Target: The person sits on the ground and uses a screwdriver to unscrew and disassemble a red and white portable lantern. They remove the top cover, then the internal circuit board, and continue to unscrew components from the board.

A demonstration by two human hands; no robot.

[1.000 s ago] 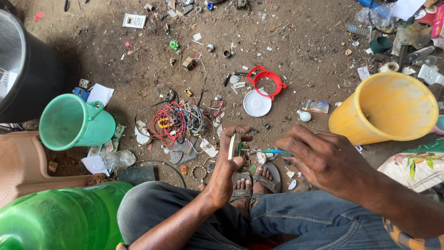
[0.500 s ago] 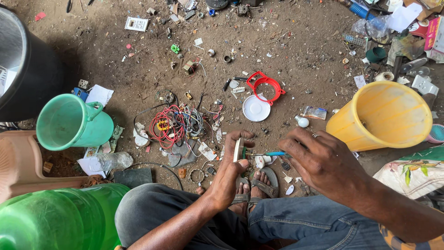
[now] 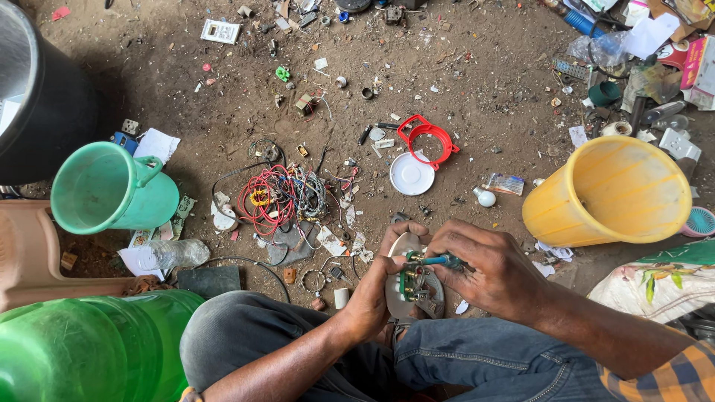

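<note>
Small round part (image 3: pixel 414 286), probably light and easy to break: left hand (image 3: pixel 376 294) clamped on rim, right hand (image 3: pixel 495 272) pinching blue screwdriver (image 3: pixel 439 260).

Frame edge crops black drum (image 3: pixel 45 97) and green jug (image 3: pixel 82 350)

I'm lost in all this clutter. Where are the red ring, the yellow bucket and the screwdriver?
red ring (image 3: pixel 427 139): head view, on its rim.
yellow bucket (image 3: pixel 596 219): head view, outer wall.
screwdriver (image 3: pixel 441 260): head view, blue-green handle in right hand.
</note>
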